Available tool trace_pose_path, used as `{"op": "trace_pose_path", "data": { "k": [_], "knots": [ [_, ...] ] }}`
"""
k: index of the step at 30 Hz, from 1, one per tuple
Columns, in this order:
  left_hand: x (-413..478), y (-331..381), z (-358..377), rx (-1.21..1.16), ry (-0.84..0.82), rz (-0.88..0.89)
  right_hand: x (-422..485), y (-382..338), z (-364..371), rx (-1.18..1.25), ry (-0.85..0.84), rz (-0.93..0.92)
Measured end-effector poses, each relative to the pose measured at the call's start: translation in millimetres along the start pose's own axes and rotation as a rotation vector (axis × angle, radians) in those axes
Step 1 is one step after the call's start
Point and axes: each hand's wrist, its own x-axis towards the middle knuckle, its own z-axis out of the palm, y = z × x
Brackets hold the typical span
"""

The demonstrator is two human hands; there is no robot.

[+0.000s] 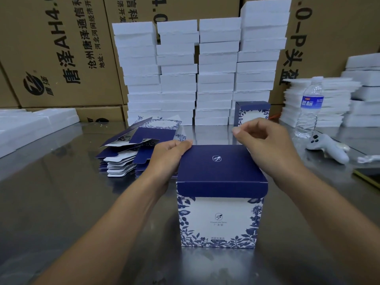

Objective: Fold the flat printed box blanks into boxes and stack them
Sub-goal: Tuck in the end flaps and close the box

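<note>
While the blue-and-white floral cardboard box (221, 219) stands upright on the steel desk (61, 202), the left hand (166, 159) clamps its navy lid's far corner and the right hand (267, 138) curls its fingers above, grasp unclear; the card looks light, crushable, best held at folded edges.

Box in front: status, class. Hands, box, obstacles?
Left hand grips box, lid's left rear. Right hand curled at right rear, grip unclear. Box upright, lid flap untucked. Nothing blocking.
</note>
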Motion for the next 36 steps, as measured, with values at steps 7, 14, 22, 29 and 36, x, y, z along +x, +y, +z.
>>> {"op": "trace_pose_path", "data": {
  "k": [7, 14, 22, 29, 36],
  "knots": [
    [3, -1, 6, -0.025, 0.046, 0.007, -51, -4, -6, 0.082, -0.281, -0.258],
    [-1, 1, 6, 0.200, 0.158, 0.409, -25, 33, 12, 0.057, -0.041, -0.405],
    [-3, -30, 24, 0.372, 0.087, 0.739, 7, 49, 31, -0.049, 0.044, -0.476],
    [14, -40, 30, 0.294, 0.154, 0.796, 12, 66, 34, -0.228, 0.165, -0.616],
    [20, -44, 34, 0.272, 0.186, 0.833, 10, 67, 40, -0.202, 0.183, -0.570]
  ]
}}
